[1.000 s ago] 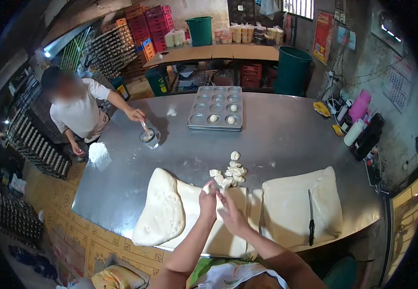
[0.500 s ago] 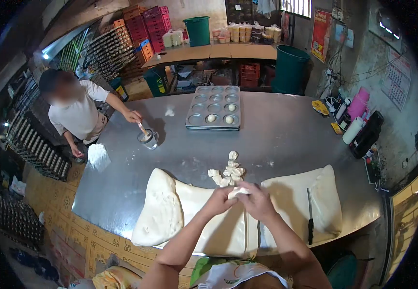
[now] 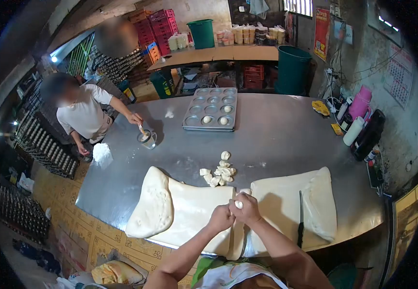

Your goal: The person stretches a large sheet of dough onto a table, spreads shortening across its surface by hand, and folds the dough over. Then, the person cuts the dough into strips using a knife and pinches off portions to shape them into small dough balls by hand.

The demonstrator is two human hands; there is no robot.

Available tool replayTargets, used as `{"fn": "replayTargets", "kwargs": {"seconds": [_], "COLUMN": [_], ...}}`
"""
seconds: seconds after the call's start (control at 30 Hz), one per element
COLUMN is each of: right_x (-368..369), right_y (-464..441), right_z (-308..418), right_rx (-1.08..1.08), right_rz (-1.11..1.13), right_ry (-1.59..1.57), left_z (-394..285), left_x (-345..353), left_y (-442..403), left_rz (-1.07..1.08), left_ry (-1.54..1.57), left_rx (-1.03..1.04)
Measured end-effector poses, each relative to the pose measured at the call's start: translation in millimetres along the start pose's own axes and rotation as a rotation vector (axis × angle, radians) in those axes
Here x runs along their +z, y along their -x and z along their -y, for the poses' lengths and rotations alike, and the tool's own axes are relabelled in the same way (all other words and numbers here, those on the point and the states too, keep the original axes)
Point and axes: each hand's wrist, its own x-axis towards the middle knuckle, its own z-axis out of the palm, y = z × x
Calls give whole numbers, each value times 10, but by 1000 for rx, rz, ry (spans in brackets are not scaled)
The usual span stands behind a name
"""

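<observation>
My right hand (image 3: 248, 209) is closed around a piece of dough (image 3: 238, 204), which bulges out of the fist. Pressed up against it is my left hand (image 3: 221, 217), fingers curled in on the same dough; part of the dough is hidden by the hands. Just beyond lies a heap of small cut dough pieces (image 3: 218, 176), with one rounded piece (image 3: 225, 155) at its far end. On the left spreads a large dough slab (image 3: 197, 202) with a folded end. A second slab (image 3: 276, 192) lies to the right, and a dark-handled knife (image 3: 301, 221) rests on it.
A muffin pan (image 3: 194, 108) with several dough balls stands farther back on the metal table (image 3: 266, 130). Left, a co-worker (image 3: 86, 108) holds a tool in a clear cup (image 3: 146, 140), near a flour pile (image 3: 103, 155). Bottles and a pink flask (image 3: 361, 101) line the right edge.
Both hands have drawn nearer to me and closed tighter around the dough. The camera view has shifted a little. The co-worker's hand stays at the cup.
</observation>
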Motion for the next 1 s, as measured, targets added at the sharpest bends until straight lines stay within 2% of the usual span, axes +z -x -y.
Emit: {"fn": "replayTargets", "kwargs": {"seconds": [0.1, 0.17, 0.2, 0.27, 0.33, 0.37, 0.43, 0.47, 0.6, 0.63, 0.7, 0.77, 0.8, 0.83, 0.87, 0.93, 1.0], "right_x": [-168, -2, 29, 115, -59, -119, -166, -130, 61, 137, 391, 551, 535, 497, 472, 441, 356], "right_y": [-75, -130, -65, -54, -134, -137, -152, -152, -320, -318, -215, -119, -165, -265, -354, -465, -573], "right_z": [-162, -558, -630, -682, -298, -147, 68, 118, 206, 133, -190, -484, -573, -661, -720, -799, -804], "right_rx": [334, 384, 402, 88, 30, 40, 37, 51, -66, -53, 63, 179, 187, 309, 439, 692, 630], "right_rz": [354, 507, 501, 16, 54, 45, 478, 484, 94, 91, 105, 127, 128, 172, 215, 312, 299], "right_ry": [291, 458, 459, 206, 67, 77, -36, -31, -146, -137, 3, 144, 153, 199, 239, 317, 220], "left_z": [-299, -642, -633, -493, -90, -134, -203, -134, 316, 309, 422, 668, 511, 283, 158, -96, -55], "left_x": [-139, -183, -184, -279, -303, -325, -362, -385, -602, -519, -383, -274, -408, -603, -633, -590, -1117], "left_y": [56, 37, 8, -88, -141, -192, -274, -291, -495, -512, -468, -420, -479, -529, -529, -544, -960], "left_rz": [341, 148, 163, -41, -315, -302, -296, -290, 181, 112, 55, 282, 390, 499, 515, 415, 614], "left_ry": [-500, -12, -3, 391, 287, 295, 129, 142, 110, 218, 333, -203, -279, -357, -352, 397, 300], "left_rx": [4, 396, 403, 69, -44, -38, 215, 207, -84, -78, -74, 80, 155, 235, 241, 513, -556]}}
